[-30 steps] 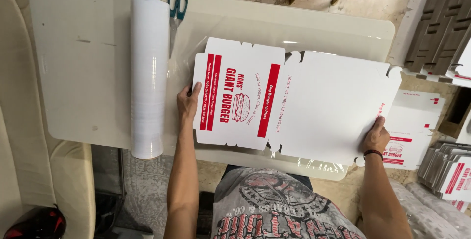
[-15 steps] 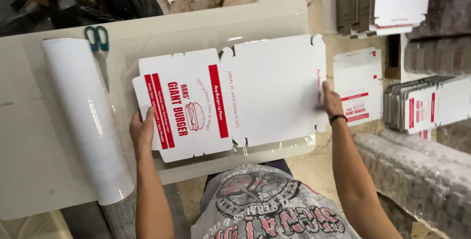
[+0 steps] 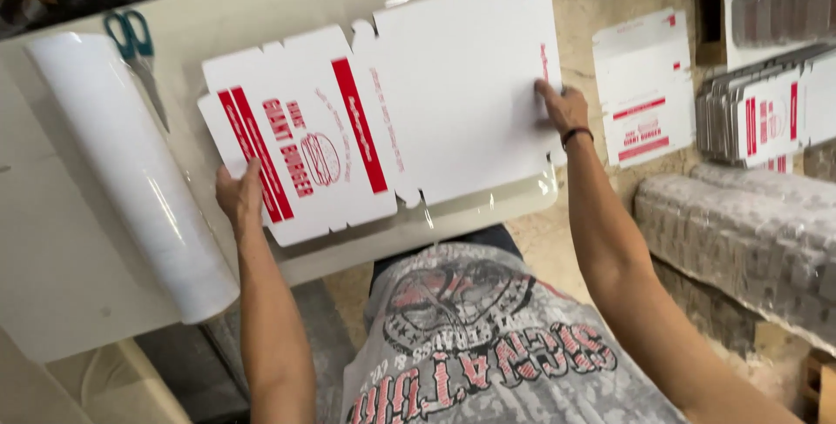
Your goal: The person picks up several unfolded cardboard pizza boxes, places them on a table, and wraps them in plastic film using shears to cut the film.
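A flat, unfolded white cardboard box blank [image 3: 453, 84] with red stripes and a burger drawing lies on the white table [image 3: 61, 250]. My left hand [image 3: 239, 193] grips its left edge near the red stripes. My right hand [image 3: 562, 106], a dark band on its wrist, presses on the blank's right edge. A sheet of clear plastic film [image 3: 488, 202] lies under the blank and reaches the table's front edge.
A thick roll of white film [image 3: 131, 171] lies left of the blank, with teal-handled scissors [image 3: 135, 41] behind it. On the floor to the right lie a loose box blank [image 3: 644, 84], stacks of blanks [image 3: 766, 111] and wrapped bundles [image 3: 740, 232].
The view has swung left and tilted, so the table and blank now sit turned in the frame. Both hands stay on the blank's left and right edges.
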